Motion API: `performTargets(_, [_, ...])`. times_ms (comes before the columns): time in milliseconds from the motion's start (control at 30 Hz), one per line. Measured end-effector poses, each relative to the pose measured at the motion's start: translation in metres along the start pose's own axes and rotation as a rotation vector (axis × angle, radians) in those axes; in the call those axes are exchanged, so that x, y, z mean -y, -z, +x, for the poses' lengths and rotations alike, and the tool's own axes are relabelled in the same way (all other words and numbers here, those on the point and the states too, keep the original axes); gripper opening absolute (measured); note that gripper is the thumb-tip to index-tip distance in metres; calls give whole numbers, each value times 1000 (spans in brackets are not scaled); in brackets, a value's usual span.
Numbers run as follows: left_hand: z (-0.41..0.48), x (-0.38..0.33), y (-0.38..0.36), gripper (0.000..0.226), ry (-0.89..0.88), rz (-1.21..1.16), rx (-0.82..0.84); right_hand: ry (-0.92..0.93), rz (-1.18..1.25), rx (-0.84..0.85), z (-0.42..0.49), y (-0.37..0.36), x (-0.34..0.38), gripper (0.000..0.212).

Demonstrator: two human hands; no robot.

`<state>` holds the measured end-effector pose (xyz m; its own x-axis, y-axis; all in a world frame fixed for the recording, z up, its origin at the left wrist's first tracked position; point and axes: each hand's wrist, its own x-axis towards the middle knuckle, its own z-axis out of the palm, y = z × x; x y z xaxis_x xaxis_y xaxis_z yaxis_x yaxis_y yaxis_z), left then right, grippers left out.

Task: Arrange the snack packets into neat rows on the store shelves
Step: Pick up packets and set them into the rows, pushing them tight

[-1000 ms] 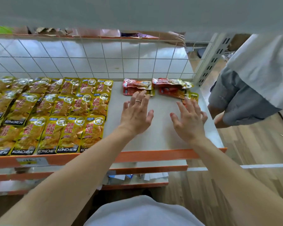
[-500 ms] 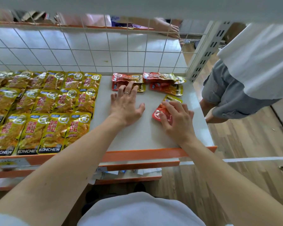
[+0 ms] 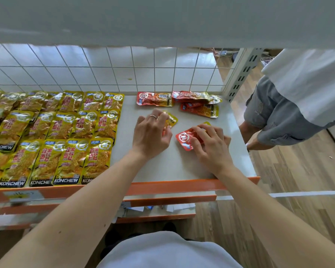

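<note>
Yellow KONCHEW snack packets [image 3: 66,136] lie in neat rows over the left half of the grey shelf [image 3: 174,165]. Several red and yellow packets [image 3: 197,105] sit in a loose heap at the back right. My left hand [image 3: 151,134] holds one red and yellow packet [image 3: 171,119] on the shelf; most of it is hidden under my fingers. My right hand [image 3: 209,146] grips another red packet [image 3: 185,139] with a round white logo, lying flat near the shelf's middle right.
A white wire grid [image 3: 108,70] backs the shelf and an upper shelf [image 3: 162,20] overhangs it. The orange front lip [image 3: 172,186] runs along the near edge. A person in grey shorts [image 3: 275,115] stands close at the right end.
My left hand has drawn a packet from the back pile toward the shelf's middle. My right hand has pulled its red packet slightly nearer and covers more of it.
</note>
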<state>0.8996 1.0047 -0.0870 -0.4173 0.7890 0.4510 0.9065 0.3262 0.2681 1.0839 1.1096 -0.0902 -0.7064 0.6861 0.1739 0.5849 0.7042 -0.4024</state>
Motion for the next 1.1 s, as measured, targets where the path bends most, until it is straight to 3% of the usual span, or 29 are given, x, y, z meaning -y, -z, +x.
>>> performTargets(67, [-4,1,1,30,13,-1,-9,-8,55,-9,0,2,0,56])
performTargets(233, [-1,-2,3,44,148,32,187,20,0,55,0,3,1,64])
performTargets(333, [-10,-6,9,49,157,6,214,18,-4,18,1,3,0,62])
performTargets(500, [-15,-15,37,25,60,67,242,93,-109,76,-2,1,-4,67])
performTargets(600, [-8,-13,56,17,50,60,236,105,-56,29,-2,-2,-4,55])
performTargets(667, [-7,-9,71,30,102,-8,194,119,-4,-23,-1,-4,-3,39])
performTargets(767, [-15,-4,99,35,274,-224,156,178,69,-120,-4,-3,-2,31])
performTargets(900, [-47,-1,127,34,705,-698,196,169,215,-295,-7,12,20,30])
performTargets(967, [-68,0,142,38,901,-901,135,168,405,-248,-9,16,44,26])
performTargets(1100, [-110,8,166,43,1114,-1121,-64,77,811,31,-16,14,100,30])
